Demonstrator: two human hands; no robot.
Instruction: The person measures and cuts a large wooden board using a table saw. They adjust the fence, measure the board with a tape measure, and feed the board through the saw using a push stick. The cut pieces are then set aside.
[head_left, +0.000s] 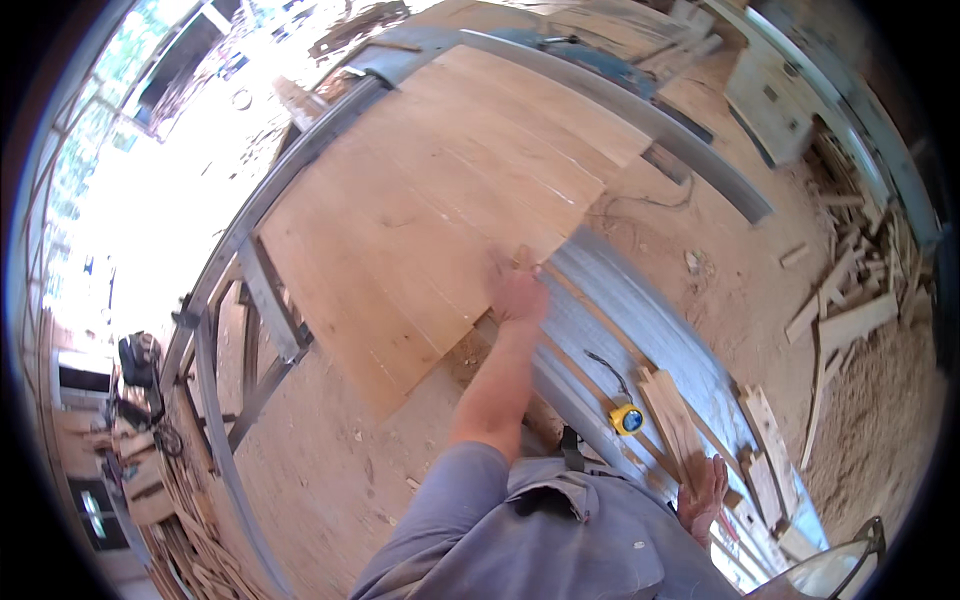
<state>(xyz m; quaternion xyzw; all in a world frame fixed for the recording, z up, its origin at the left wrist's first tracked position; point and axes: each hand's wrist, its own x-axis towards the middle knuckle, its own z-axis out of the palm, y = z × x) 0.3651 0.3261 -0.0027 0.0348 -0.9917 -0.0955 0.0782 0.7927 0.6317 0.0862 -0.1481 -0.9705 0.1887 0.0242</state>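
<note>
A large wooden panel [430, 210] of joined boards lies across the metal frame in front of me. My left hand [520, 292] is at the panel's near right edge, its fingers smeared by motion; whether they grip anything cannot be made out. Low at the right, my right hand [704, 494] is closed about the near end of a short wooden board [672, 415] on the grey metal surface [640, 290]. A yellow tape measure [627, 419] rests between my two hands, left of that board.
More short boards [768, 440] lie on the metal surface by my right hand. Steel rails [290, 165] border the panel. Scrap wood [860, 300] is heaped at the right beside sawdust [870, 430]. Stacked timber [190, 540] and a motorbike [145, 395] stand at the left.
</note>
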